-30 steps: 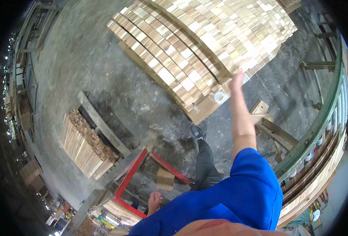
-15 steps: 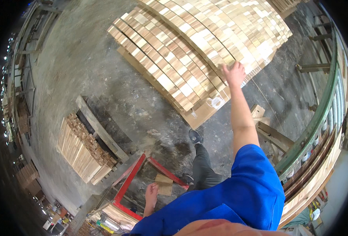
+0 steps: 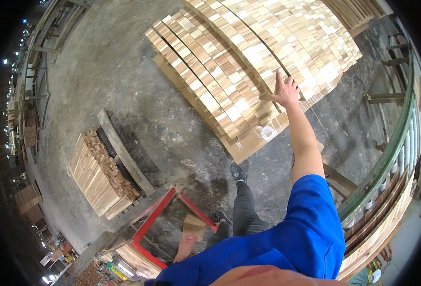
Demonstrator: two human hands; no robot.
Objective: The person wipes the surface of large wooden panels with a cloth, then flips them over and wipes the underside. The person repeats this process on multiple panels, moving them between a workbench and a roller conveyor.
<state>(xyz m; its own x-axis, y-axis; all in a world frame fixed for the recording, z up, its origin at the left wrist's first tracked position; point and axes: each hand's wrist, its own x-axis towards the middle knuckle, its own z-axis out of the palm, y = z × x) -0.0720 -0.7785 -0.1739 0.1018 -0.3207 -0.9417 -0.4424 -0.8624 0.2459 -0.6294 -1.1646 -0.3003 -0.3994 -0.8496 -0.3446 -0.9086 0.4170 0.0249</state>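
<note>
I see a bright blue short-sleeved shirt (image 3: 291,238), both forearms bare below it. Dark grey trousers (image 3: 243,209) cover my legs, ending in black shoes (image 3: 238,172) with pale soles.

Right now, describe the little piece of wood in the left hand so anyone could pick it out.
Find the red metal frame near the bottom. Just right of it, the left hand holds up a small wood piece, flat and pale tan, the only loose one, apart from the stacked bundles.

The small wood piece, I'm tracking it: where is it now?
In the head view it sits low and centre, in the left hand, the small wood piece over the red frame.
</note>
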